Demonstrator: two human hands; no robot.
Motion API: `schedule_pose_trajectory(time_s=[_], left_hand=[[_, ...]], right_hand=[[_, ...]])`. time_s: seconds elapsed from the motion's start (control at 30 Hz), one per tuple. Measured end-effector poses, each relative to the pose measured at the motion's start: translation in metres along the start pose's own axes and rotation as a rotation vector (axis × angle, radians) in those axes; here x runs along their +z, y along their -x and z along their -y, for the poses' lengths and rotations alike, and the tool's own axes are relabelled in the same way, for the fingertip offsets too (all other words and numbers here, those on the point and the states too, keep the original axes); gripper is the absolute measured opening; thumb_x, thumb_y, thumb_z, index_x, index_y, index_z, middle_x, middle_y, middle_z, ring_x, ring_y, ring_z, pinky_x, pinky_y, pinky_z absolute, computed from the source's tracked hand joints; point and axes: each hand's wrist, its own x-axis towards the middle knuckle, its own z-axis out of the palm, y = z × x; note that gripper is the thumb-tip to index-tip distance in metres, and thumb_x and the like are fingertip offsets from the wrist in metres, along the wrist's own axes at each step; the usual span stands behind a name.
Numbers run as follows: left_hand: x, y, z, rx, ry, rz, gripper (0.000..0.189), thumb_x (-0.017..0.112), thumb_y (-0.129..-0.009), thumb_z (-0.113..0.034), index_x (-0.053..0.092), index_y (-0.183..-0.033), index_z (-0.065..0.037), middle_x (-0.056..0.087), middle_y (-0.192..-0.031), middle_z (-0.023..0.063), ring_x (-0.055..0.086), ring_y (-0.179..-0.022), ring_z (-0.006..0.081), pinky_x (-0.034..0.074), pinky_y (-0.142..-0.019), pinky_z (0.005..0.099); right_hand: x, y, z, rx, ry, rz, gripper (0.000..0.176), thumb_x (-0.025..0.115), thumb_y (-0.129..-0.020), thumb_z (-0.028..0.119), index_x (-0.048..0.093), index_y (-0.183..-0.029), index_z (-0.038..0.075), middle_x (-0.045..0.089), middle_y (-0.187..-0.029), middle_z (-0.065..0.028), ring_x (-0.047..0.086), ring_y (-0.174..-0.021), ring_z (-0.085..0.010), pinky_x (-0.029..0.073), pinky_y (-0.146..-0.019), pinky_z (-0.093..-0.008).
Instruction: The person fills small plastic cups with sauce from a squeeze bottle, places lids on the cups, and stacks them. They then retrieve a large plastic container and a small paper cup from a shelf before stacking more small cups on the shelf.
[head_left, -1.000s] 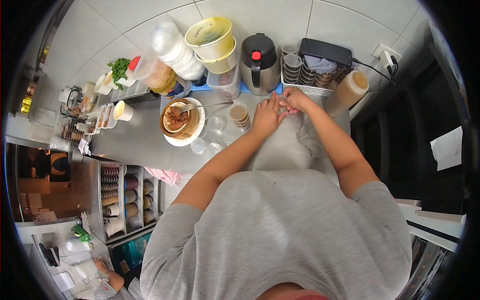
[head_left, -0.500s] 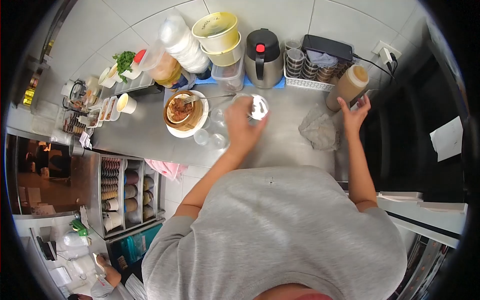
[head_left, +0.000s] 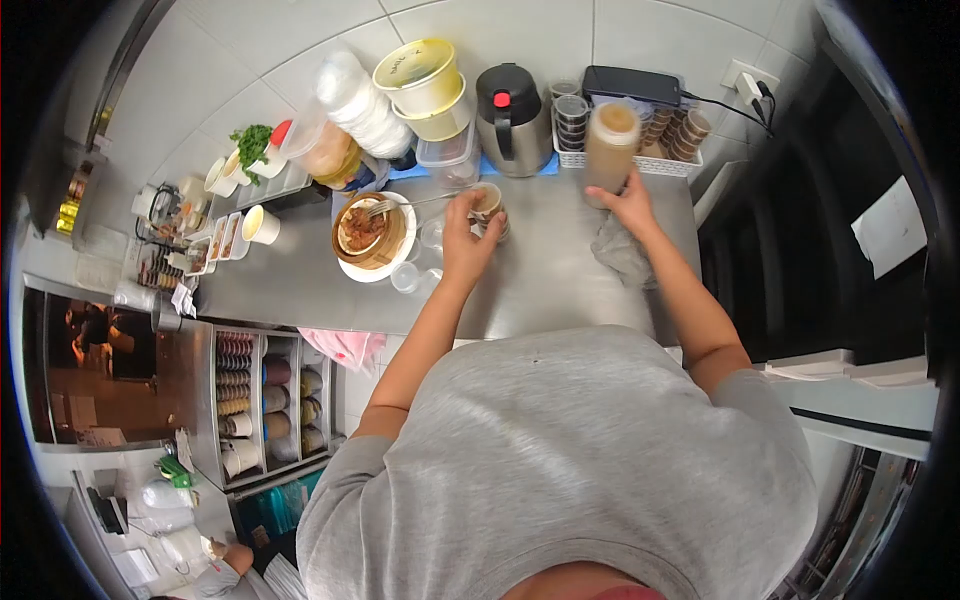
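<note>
My left hand point(head_left: 470, 240) has its fingers wrapped round a small clear cup point(head_left: 487, 200) with brownish contents, over the steel counter. My right hand point(head_left: 630, 205) grips the lower part of an upright squeeze bottle point(head_left: 611, 150) filled with something light brown. Below the bottle lies a crumpled grey cloth point(head_left: 622, 255). Left of my left hand, a white plate point(head_left: 408, 222) bears a round bamboo steamer point(head_left: 386, 247) with brown food and a fork in it. Small clear cups point(head_left: 406, 277) stand beside the plate.
Along the wall stand a steel thermos point(head_left: 516, 125), stacked yellow-lidded tubs point(head_left: 430, 108), and a white basket point(head_left: 680, 165) of small cups under a black device point(head_left: 632, 84). At the lower left, another person's arm point(head_left: 234, 562) shows near an open drawer unit point(head_left: 262, 400).
My right hand has closed on the squeeze bottle and moved it left, in front of the basket. The cup at my left hand now shows brownish contents instead of a bright, shiny top.
</note>
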Motion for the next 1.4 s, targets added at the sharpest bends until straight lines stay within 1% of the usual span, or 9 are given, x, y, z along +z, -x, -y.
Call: schedule_pose_trajectory(time_s=[0.17, 0.27, 0.43, 0.6, 0.7, 0.8, 1.1, 1.23, 1.4], left_hand=[[0.027, 0.008, -0.014, -0.056, 0.161, 0.117, 0.045, 0.074, -0.078, -0.011, 0.050, -0.116, -0.008, 0.055, -0.115, 0.0066, 0.057, -0.101, 0.0173, 0.049, -0.079, 0.0304], [0.042, 0.015, -0.014, 0.006, 0.189, 0.174, 0.049, 0.075, -0.075, -0.012, 0.051, -0.117, -0.009, 0.052, -0.115, 0.0077, 0.055, -0.103, 0.0205, 0.048, -0.077, 0.0304], [0.045, 0.021, -0.029, 0.126, 0.195, 0.274, 0.050, 0.073, -0.076, -0.009, 0.050, -0.120, -0.007, 0.049, -0.118, 0.0126, 0.054, -0.106, 0.0235, 0.050, -0.081, 0.0320], [0.059, 0.013, -0.029, 0.111, 0.259, 0.340, 0.048, 0.073, -0.079, -0.008, 0.050, -0.122, -0.007, 0.049, -0.123, 0.0120, 0.054, -0.110, 0.0209, 0.051, -0.084, 0.0336], [0.069, -0.004, -0.051, 0.269, 0.174, 0.394, 0.050, 0.073, -0.078, -0.007, 0.051, -0.123, -0.007, 0.050, -0.121, 0.0143, 0.055, -0.108, 0.0249, 0.050, -0.082, 0.0359], [0.098, -0.045, -0.109, 0.675, -0.143, 0.319, 0.053, 0.071, -0.077, -0.008, 0.051, -0.127, -0.010, 0.050, -0.117, 0.0172, 0.055, -0.103, 0.0314, 0.051, -0.080, 0.0387], [0.191, -0.112, -0.138, 0.506, -0.380, 0.475, 0.055, 0.060, -0.081, -0.014, 0.046, -0.134, -0.011, 0.053, -0.094, 0.0184, 0.056, -0.091, 0.0364, 0.049, -0.072, 0.0449], [0.206, -0.119, -0.127, 0.563, -0.349, 0.438, 0.054, 0.058, -0.082, -0.015, 0.046, -0.134, -0.011, 0.054, -0.091, 0.0189, 0.058, -0.088, 0.0351, 0.050, -0.072, 0.0451], [0.223, -0.121, -0.107, 0.547, -0.459, 0.475, 0.057, 0.059, -0.080, -0.017, 0.044, -0.135, -0.016, 0.060, -0.089, 0.0195, 0.063, -0.081, 0.0363, 0.051, -0.069, 0.0463]], right_hand=[[0.040, 0.007, 0.020, -0.033, 0.029, 0.159, 0.090, 0.082, -0.068, 0.031, 0.034, -0.136, -0.003, 0.056, -0.124, -0.0199, 0.055, -0.114, -0.0299, 0.043, -0.097, -0.0387], [0.048, 0.039, 0.049, 0.304, 0.435, 0.223, 0.089, 0.078, -0.069, 0.029, 0.032, -0.136, -0.006, 0.052, -0.127, -0.0248, 0.051, -0.117, -0.0361, 0.042, -0.099, -0.0421], [0.049, 0.098, 0.065, -0.021, 0.518, 0.399, 0.077, 0.075, -0.069, 0.027, 0.040, -0.130, -0.006, 0.054, -0.120, -0.0257, 0.053, -0.110, -0.0380, 0.045, -0.093, -0.0428], [0.050, 0.085, 0.056, 0.077, 0.411, 0.219, 0.056, 0.078, -0.066, 0.029, 0.056, -0.110, 0.003, 0.057, -0.108, -0.0209, 0.057, -0.100, -0.0393, 0.048, -0.084, -0.0463], [0.020, 0.067, 0.066, 0.085, 0.429, 0.029, 0.053, 0.080, -0.064, 0.028, 0.057, -0.106, 0.005, 0.056, -0.106, -0.0192, 0.058, -0.096, -0.0395, 0.050, -0.079, -0.0468], [-0.028, 0.034, 0.061, 0.038, 0.475, -0.228, 0.052, 0.081, -0.063, 0.022, 0.056, -0.105, 0.004, 0.054, -0.106, -0.0177, 0.059, -0.095, -0.0402, 0.050, -0.076, -0.0464], [-0.046, -0.056, 0.011, 0.116, 0.521, -0.755, 0.035, 0.070, -0.072, 0.019, 0.057, -0.100, 0.003, 0.056, -0.103, -0.0187, 0.060, -0.092, -0.0391, 0.049, -0.075, -0.0481], [-0.037, -0.061, -0.003, 0.026, 0.578, -0.865, 0.037, 0.070, -0.070, 0.014, 0.051, -0.100, 0.001, 0.057, -0.096, -0.0187, 0.057, -0.093, -0.0390, 0.047, -0.078, -0.0461], [-0.031, -0.058, 0.002, 0.234, 0.577, -0.823, 0.040, 0.066, -0.075, 0.018, 0.047, -0.106, 0.003, 0.063, -0.096, -0.0177, 0.058, -0.095, -0.0363, 0.041, -0.084, -0.0474]])
